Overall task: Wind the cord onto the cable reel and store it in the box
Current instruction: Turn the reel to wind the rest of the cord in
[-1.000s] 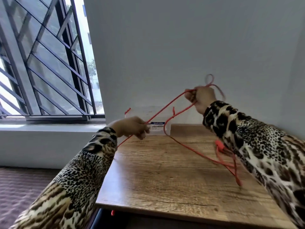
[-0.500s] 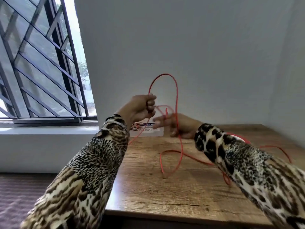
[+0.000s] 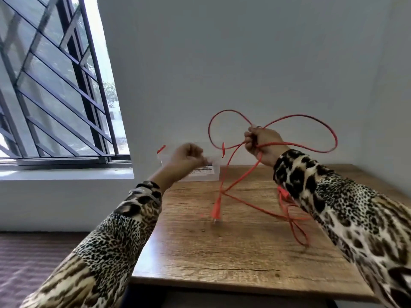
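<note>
Coiling the orange cord (image 3: 289, 143) well, I judge, means feeding even loops into my right hand (image 3: 262, 144), fisted around the gathered turns above the table (image 3: 222, 252), while my blurred, curled left hand (image 3: 189, 155) hides its grip before the clear box (image 3: 206, 172) at the far edge.

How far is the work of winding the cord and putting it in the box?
Done: the right hand holds two loops of the red cord. In hand: gathering goes on; the left hand is blurred near the clear box. Left: the plug end and cord on the table are loose; no reel visible; nothing stored.
</note>
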Demonstrator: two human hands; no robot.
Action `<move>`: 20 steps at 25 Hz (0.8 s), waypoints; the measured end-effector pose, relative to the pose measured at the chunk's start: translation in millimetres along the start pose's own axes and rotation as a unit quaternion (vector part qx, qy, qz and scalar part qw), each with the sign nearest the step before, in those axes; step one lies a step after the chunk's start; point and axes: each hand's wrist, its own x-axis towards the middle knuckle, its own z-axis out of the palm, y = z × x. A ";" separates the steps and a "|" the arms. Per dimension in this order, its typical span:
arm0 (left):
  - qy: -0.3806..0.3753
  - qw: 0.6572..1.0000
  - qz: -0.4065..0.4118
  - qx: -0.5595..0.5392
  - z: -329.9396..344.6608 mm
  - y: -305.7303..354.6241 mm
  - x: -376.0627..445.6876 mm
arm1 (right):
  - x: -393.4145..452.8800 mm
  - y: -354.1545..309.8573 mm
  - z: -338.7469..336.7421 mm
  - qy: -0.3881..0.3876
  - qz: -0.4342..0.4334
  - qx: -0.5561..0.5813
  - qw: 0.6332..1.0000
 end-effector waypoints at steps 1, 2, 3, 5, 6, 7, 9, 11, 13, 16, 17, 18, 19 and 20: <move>-0.063 0.994 -0.037 0.085 6.3 -14.2 -4.7 | 3.4 -7.4 -6.4 0.019 -0.003 0.008 1.000; -0.131 0.978 -0.075 0.147 14.1 -26.9 -9.5 | 5.2 -12.1 -10.9 0.032 -0.005 0.004 0.999; -0.179 0.964 -0.102 0.170 22.3 -37.6 -13.3 | 6.4 -12.6 -13.1 0.042 -0.002 -0.010 0.999; -0.201 0.968 -0.113 0.104 38.6 -47.2 -19.8 | 3.6 -1.6 -10.9 0.051 0.026 -0.052 0.997; -0.181 0.976 -0.114 0.040 45.1 -47.5 -21.7 | 0.6 10.0 -7.2 0.043 0.053 -0.064 0.996; -0.157 0.980 -0.120 -0.032 50.9 -47.5 -21.5 | -2.7 23.3 -3.4 0.026 0.085 -0.071 0.994; -0.112 0.975 -0.124 -0.145 59.9 -44.5 -19.8 | -6.5 53.2 3.5 -0.021 0.152 -0.148 0.977; -0.062 0.989 -0.093 -0.098 60.4 -43.2 -18.5 | -7.1 78.2 6.0 -0.086 0.164 -0.391 0.902; -0.011 0.994 -0.062 0.093 51.1 -45.5 -16.8 | -6.3 93.9 0.7 -0.170 0.075 -0.659 0.729; 0.054 0.939 -0.034 0.339 32.1 -58.3 -19.1 | -12.9 90.9 -8.9 -0.276 0.048 -0.762 0.584; 0.054 0.922 -0.015 0.383 29.3 -61.8 -20.7 | -14.9 82.7 -14.4 -0.290 0.116 -0.732 0.606; 0.033 0.905 0.010 0.425 28.5 -63.4 -21.3 | -16.7 72.9 -19.8 -0.304 0.191 -0.688 0.631; -0.013 0.885 0.030 0.465 30.5 -63.8 -20.7 | -18.5 60.4 -25.9 -0.318 0.242 -0.649 0.647; -0.074 0.866 0.038 0.493 32.7 -63.4 -19.1 | -17.4 45.6 -33.9 -0.322 0.269 -0.619 0.664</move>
